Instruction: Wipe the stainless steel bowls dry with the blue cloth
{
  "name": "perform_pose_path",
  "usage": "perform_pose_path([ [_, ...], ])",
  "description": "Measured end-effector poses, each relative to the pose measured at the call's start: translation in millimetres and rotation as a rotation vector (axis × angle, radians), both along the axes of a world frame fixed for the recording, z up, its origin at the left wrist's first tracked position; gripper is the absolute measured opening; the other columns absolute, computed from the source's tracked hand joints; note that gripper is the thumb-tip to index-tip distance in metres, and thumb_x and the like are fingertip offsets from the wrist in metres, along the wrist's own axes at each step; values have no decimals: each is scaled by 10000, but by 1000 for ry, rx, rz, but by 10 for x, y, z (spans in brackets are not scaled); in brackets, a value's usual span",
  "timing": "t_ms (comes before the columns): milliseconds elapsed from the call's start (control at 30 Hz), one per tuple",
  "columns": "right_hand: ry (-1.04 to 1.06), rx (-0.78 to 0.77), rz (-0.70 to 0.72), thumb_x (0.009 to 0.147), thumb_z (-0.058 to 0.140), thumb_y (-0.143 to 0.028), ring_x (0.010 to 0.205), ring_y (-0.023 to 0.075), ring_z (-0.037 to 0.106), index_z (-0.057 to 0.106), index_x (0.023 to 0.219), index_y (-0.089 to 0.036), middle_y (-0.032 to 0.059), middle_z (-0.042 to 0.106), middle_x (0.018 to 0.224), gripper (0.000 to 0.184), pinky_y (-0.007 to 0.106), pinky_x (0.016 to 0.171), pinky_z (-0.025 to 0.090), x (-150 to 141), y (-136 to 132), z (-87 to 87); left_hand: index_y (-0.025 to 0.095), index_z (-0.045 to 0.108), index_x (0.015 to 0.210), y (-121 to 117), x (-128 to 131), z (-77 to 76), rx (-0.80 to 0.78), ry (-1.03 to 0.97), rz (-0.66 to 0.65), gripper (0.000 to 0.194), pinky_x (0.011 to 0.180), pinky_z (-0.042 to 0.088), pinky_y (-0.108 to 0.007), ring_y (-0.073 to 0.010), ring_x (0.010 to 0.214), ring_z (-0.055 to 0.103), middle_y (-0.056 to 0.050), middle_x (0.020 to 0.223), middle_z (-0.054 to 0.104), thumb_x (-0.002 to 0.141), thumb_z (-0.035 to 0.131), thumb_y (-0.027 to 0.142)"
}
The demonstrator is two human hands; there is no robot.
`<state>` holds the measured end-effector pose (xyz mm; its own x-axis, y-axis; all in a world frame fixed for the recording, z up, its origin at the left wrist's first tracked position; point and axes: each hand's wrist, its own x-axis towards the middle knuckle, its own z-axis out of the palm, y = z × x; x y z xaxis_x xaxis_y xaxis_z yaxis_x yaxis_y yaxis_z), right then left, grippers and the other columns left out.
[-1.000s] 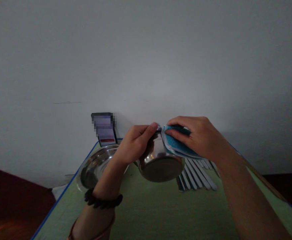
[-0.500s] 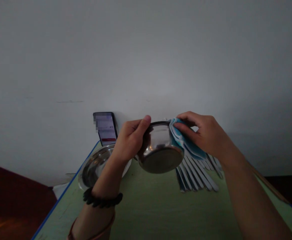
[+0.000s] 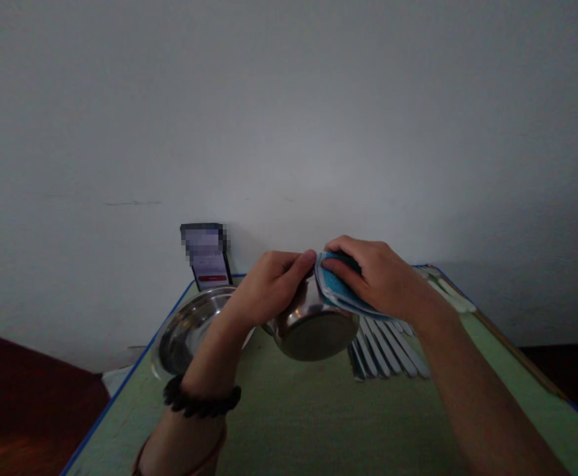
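A shiny metal bowl is held tilted above the table, its underside turned toward me. My left hand grips its left side, thumb along the rim. My right hand is closed on a folded blue cloth with pale edging, pressed over the bowl's rim and right side. The bowl's inside is hidden from view. Below and right of the bowl lies a row of several metal cutlery handles, partly covered by my right hand and the cloth.
A wide metal basin sits at the table's left, partly behind my left forearm. A phone leans on the wall at the back. More pale utensils lie at the back right. The green table has blue edging.
My right hand and the cloth have moved left along the bowl's rim, closer to my left thumb. The bowl has dropped slightly. More utensils at the back right now show.
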<state>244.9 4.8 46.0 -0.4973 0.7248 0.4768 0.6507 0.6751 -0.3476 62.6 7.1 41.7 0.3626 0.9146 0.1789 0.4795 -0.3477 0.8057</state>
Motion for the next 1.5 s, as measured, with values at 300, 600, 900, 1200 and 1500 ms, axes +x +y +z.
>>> perform_pose_path([
  [300, 20, 12, -33, 871, 459, -349, 772, 148, 595, 579, 936, -176, 28, 657, 859, 220, 266, 693, 406, 168, 28, 35, 166, 422, 521, 22, 6, -13, 37, -43, 76, 470, 384, 246, -199, -69, 411, 348, 37, 439, 397, 840, 364, 505],
  [600, 23, 68, -11, 855, 481, -326, 794, 153, 607, 595, 938, -184, 27, 668, 887, 200, 270, 721, 420, 90, -6, 46, 169, 406, 518, 14, 25, -27, 18, -44, 59, 468, 391, 250, -200, -66, 409, 335, 45, 446, 379, 834, 367, 510],
  [900, 36, 6, -38, 842, 495, -355, 763, 147, 609, 605, 916, -182, 19, 672, 849, 218, 268, 694, 421, 105, -5, 56, 172, 392, 513, 8, 22, -28, 2, -55, 37, 464, 376, 243, -196, -65, 410, 325, 46, 439, 368, 839, 372, 502],
  [1200, 15, -113, -33, 828, 508, -366, 763, 153, 612, 612, 896, -210, 11, 674, 845, 199, 271, 669, 439, 204, -4, 75, 172, 389, 494, 5, 43, -11, 20, -12, 1, 477, 391, 258, -199, -64, 400, 347, 39, 417, 404, 851, 359, 487],
  [1500, 50, -39, -55, 825, 517, -349, 779, 149, 609, 611, 910, -202, 7, 674, 857, 194, 272, 694, 432, 151, -4, 60, 171, 401, 518, 8, 27, -30, 19, -34, 44, 470, 384, 244, -201, -65, 402, 337, 41, 429, 395, 843, 362, 509],
])
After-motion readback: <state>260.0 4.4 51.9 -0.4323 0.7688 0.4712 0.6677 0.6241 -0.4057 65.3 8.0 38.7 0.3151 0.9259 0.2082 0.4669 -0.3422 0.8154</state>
